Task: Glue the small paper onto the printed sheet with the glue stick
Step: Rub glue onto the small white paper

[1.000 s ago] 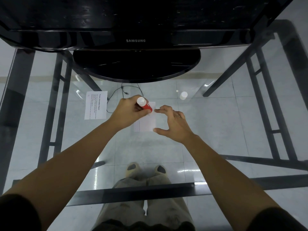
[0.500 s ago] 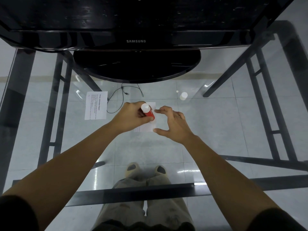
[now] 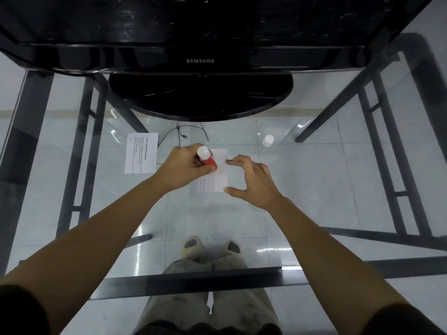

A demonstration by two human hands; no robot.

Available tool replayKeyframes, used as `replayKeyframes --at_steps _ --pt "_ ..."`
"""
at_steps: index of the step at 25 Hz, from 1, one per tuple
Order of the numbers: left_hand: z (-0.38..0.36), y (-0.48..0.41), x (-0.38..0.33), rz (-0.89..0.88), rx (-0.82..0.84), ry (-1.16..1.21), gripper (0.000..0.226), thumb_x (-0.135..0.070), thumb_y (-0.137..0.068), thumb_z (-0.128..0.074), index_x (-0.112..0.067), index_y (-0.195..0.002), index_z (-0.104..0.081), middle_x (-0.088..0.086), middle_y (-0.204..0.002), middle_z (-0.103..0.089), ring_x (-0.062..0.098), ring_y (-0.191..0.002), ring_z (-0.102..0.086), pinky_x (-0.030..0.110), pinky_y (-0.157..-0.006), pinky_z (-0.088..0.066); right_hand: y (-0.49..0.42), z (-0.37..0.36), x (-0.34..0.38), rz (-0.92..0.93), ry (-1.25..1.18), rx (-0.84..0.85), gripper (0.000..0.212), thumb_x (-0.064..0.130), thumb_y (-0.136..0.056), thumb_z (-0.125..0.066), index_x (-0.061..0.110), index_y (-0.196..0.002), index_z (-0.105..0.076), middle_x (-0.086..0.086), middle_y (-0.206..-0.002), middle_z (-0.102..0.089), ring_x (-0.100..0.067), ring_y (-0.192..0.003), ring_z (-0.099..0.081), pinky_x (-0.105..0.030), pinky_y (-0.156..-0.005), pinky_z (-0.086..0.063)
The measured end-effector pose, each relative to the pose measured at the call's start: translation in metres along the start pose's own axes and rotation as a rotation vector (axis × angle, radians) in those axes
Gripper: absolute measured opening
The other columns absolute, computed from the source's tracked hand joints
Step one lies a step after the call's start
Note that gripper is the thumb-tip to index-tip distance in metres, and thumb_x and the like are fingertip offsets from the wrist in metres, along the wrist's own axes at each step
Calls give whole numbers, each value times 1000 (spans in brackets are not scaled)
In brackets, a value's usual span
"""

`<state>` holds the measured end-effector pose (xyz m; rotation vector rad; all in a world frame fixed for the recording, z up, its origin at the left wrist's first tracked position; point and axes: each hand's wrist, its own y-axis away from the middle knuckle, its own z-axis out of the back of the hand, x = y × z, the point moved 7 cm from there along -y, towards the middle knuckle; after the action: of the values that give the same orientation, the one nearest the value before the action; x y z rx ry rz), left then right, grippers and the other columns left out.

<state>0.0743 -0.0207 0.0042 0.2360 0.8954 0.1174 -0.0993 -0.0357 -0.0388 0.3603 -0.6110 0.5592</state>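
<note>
Nearby, monitor, white cap; left grip clasps glue stick, right grip released.

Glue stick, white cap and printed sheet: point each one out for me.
glue stick (image 3: 210, 162), head view, on its red barrel.
white cap (image 3: 268, 140), head view, on the middle of its side.
printed sheet (image 3: 141, 153), head view, at the centre of the page.

You wear black short sleeves, left sleeve and right sleeve, both rounded at the hem. Forearms are bare down to your left hand and right hand. Loose khaki trousers, darker smudges on the thighs. Tan slip-on shoes, dark openings.
</note>
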Motion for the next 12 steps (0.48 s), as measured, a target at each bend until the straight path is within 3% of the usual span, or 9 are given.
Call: replayKeyframes --at_steps 4,9,12 --pt "39 -13 11 88 -271 -98 24 -37 -76 -71 -23 -94 -62 -1 -86 -71 16 -82 -66 34 -76 -55 1 1 0 0 -15 5 71 45 -76 -70 20 -134 -37 6 -139 -41 -14 -119 -47 -29 -104 -16" --pt "1 14 -5 -17 88 11 23 -30 -71 -77 -25 -90 -65 -5 -84 -72 6 -78 -67 36 -78 -56 0 -1 0 -18 -3 18 72 45 -76 -70 22 -135 -35 4 -140 -41 -17 -123 -45 -32 -107 -17" --pt "-1 15 -2 -44 132 -25 22 -26 -73 -76 -25 -91 -63 -3 -87 -73 7 -80 -68 34 -80 -56 0 -1 0 -13 7 17 72 45 -76 -70 22 -134 -35 5 -140 -42 -16 -123 -45 -31 -106 -17"
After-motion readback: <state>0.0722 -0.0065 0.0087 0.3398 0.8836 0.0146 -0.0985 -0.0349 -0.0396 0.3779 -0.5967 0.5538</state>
